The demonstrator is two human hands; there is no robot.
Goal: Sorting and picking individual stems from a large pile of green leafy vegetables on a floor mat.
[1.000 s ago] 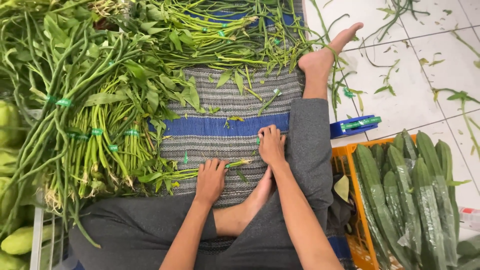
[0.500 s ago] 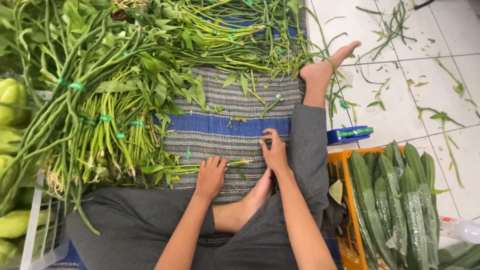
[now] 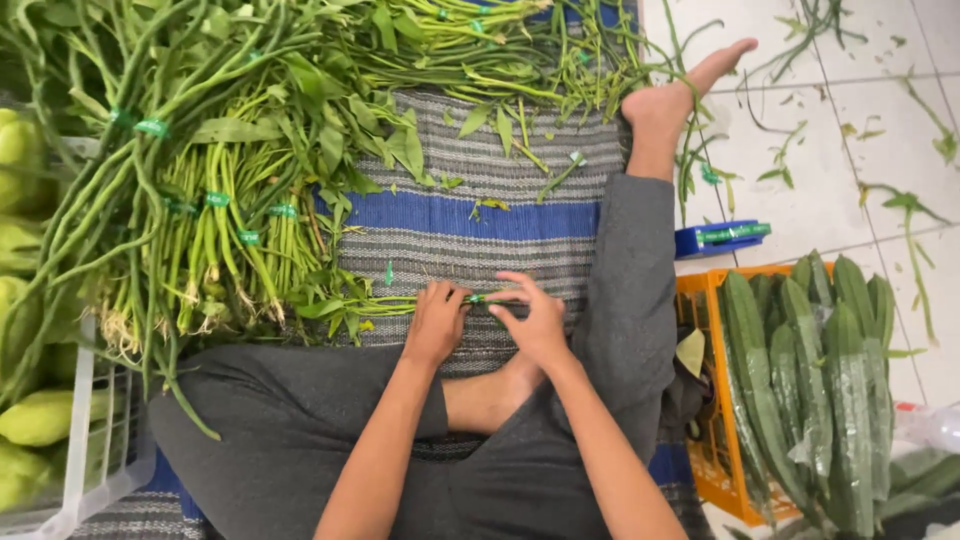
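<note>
Both hands are low over the striped mat (image 3: 470, 215), meeting on one thin sprig of green stems (image 3: 400, 303) that lies flat just past the fingertips. The left hand (image 3: 437, 322) pinches it, fingers curled tight, while the right hand (image 3: 535, 318) has thumb and forefinger nipped on a bit of green tape (image 3: 478, 298) at the stems' end, other fingers loosely spread. The sprig trails off to the left of the left fingers, its leaves touching the big heap of tied bundles (image 3: 215, 215). What could slip here, by my reckoning: the sprig is skinny and only held at one end, so a tug on the tape could slide it out of the pinch or snap a stem, and the loose leaves brushing the heap could snag and drag a tied bundle with them. Count time: two hands, one sprig between them, and at least four green ties visible on the bundles left of the fingers, with more up in the pile than I can separate. One blue tape dispenser (image 3: 722, 238) sits well off past the right fingers, beyond the knee. One orange crate (image 3: 705, 440) holds ridged gourds (image 3: 800, 370), roughly seven, overlapping. Pale green fruits (image 3: 35, 415) fill a white basket (image 3: 90, 470) far left, five or so showing.
</note>
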